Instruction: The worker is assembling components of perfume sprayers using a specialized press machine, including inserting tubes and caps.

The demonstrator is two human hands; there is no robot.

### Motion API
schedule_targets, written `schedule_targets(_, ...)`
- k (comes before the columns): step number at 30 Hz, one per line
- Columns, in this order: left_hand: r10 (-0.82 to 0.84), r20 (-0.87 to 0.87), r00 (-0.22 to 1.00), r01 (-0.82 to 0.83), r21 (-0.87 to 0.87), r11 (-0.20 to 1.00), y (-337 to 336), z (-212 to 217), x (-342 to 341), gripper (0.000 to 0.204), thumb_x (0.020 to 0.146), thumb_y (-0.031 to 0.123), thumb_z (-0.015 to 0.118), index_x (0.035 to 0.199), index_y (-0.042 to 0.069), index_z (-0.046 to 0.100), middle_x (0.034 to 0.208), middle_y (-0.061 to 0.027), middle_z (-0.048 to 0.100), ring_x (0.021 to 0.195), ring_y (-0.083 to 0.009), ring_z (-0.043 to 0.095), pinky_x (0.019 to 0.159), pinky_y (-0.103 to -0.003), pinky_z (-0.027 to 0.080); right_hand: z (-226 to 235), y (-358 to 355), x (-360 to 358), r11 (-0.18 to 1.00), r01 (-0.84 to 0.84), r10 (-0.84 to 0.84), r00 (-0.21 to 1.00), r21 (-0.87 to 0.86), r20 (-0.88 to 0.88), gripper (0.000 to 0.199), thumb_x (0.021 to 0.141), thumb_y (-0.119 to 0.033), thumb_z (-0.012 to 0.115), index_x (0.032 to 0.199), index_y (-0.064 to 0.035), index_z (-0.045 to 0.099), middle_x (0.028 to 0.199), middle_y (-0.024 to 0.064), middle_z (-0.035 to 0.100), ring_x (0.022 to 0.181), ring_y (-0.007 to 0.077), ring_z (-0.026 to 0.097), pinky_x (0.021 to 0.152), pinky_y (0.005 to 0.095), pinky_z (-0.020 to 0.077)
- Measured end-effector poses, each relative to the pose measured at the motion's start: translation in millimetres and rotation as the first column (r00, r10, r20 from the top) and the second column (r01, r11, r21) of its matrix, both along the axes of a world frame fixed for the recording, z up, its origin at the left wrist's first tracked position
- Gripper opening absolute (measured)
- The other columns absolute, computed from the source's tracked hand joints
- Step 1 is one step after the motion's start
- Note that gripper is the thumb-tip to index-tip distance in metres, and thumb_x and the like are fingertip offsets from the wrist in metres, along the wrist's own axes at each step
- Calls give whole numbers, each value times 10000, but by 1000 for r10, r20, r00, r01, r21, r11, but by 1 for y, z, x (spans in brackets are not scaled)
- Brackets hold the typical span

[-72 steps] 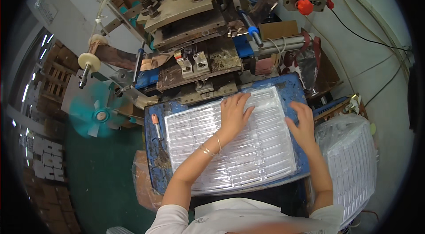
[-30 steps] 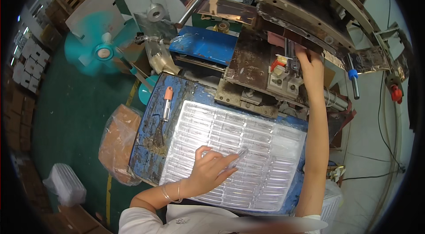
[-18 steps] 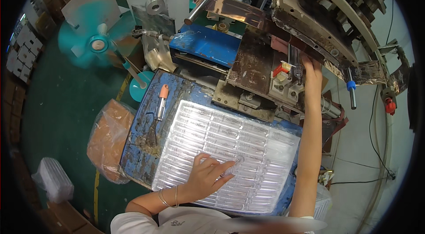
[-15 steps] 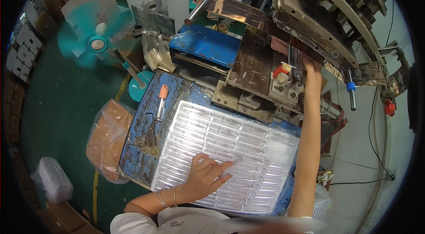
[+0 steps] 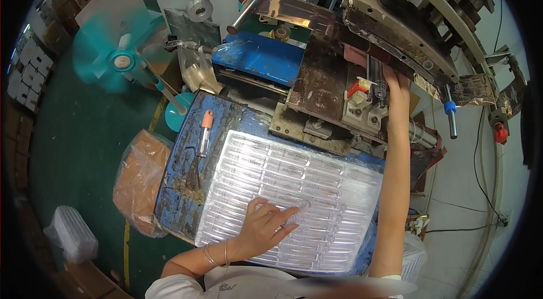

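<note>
My left hand (image 5: 261,228) hangs over a tray (image 5: 362,186) filled with rows of clear plastic tubes (image 5: 291,170), several with dark print. Its thumb and index finger are bent around the end of one clear tube (image 5: 305,207); the glare blurs its outline. My right arm stretches forward to the press, where my right hand (image 5: 397,85) rests beside the metal holding fixture (image 5: 362,115). A clear piece (image 5: 380,89) lies in that fixture, next to my fingers. The fingertips are partly hidden under the press head (image 5: 396,33).
The tray lies on a worn blue table (image 5: 184,155) with an orange-capped knife-like tool (image 5: 205,134). Shiny foil (image 5: 300,13) runs under the press head. A blue metal plate (image 5: 260,59) sits left of the press. A teal fan (image 5: 121,61) spins at left; a bagged carton (image 5: 141,180) stands below it.
The view has shifted slightly. Both hands keep nearly the same places, the left over the tray and the right at the fixture.
</note>
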State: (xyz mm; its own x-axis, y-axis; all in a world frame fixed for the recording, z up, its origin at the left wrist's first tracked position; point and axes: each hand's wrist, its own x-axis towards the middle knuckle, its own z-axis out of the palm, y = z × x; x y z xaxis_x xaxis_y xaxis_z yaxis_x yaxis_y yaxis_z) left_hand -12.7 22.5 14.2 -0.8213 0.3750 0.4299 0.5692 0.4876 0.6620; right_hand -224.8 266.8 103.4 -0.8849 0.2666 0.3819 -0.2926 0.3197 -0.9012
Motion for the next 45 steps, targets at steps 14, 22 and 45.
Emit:
schedule_targets(14, -70, 96, 993, 71, -14, 997, 0, -1, -4, 369, 709, 187, 677, 1046, 84, 567, 672, 22, 529, 681, -146, 484, 802, -363, 308, -8, 20, 16, 992, 85, -93, 991, -88, -94, 454, 855, -333, 508, 1130, 27, 473, 1110, 84, 503, 1034, 184, 445, 934, 266, 280)
schedule_targets(22, -368, -161, 916, 380, 46, 924, 108, -1, -54, 304, 765, 162, 600, 1060, 101, 556, 751, -25, 517, 802, -196, 468, 799, -378, 307, -8, 92, 152, 988, 89, -116, 965, 123, 235, 225, 851, -206, 528, 980, -25, 560, 868, 5, 557, 785, 83, 493, 711, 211, 393)
schedule_targets(45, 27, -287, 958, -52, -79, 996, 30, 14, -74, 430, 743, 90, 606, 1156, 73, 485, 1051, -83, 521, 936, -234, 503, 802, -349, 368, -32, 126, 200, 958, -168, 253, 878, -233, 405, 168, 767, -172, 621, 889, -78, 556, 802, -29, 543, 746, 60, 513, 599, 179, 376)
